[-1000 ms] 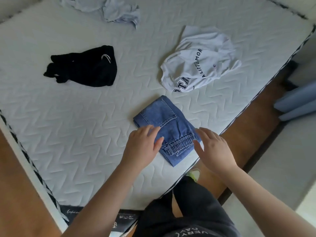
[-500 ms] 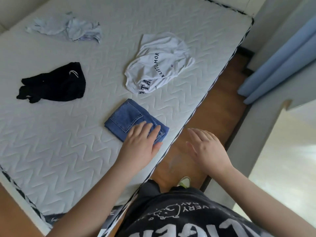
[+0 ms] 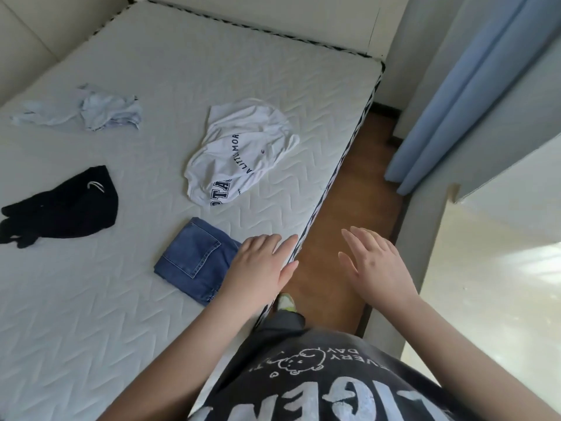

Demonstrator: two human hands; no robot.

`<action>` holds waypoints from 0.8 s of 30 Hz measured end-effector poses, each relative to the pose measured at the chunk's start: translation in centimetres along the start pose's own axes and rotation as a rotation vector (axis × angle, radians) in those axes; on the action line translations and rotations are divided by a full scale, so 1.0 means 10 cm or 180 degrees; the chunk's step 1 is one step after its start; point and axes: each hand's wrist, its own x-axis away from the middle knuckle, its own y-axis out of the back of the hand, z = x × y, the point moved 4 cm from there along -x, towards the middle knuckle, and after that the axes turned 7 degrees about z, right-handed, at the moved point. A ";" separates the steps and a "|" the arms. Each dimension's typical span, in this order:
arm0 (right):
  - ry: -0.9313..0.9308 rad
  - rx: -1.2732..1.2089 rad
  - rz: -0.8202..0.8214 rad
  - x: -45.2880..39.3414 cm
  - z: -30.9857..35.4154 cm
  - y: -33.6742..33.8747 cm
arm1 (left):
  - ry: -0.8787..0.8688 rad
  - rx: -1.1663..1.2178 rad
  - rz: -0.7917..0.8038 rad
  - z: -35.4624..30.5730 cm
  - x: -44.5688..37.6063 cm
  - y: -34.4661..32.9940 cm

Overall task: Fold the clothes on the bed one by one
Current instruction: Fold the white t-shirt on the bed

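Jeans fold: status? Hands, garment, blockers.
Left hand open, flat by folded jeans. Right hand open, over floor. White T-shirt unfolded, nearest. Nothing in the way.

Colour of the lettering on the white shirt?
Dark navy lettering on the white shirt, head view.

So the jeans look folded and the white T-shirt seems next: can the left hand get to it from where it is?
Probably yes: the left hand is open, and only bare mattress separates it from the white T-shirt.
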 end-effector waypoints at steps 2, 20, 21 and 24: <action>-0.0014 0.0047 0.0055 -0.18 -0.03 0.02 | 0.0012 0.0061 0.0029 0.08 -0.13 0.03; 0.0192 0.0104 0.0104 -1.89 -0.52 0.47 | 0.0220 0.0045 -0.0004 0.68 -1.71 0.53; 0.0238 0.0112 0.0144 -2.01 -0.59 0.48 | 0.0256 0.0042 -0.0001 0.67 -1.81 0.53; 0.0316 0.0101 0.0506 -2.38 -0.82 0.47 | 0.0416 -0.0009 0.0081 0.62 -2.12 0.59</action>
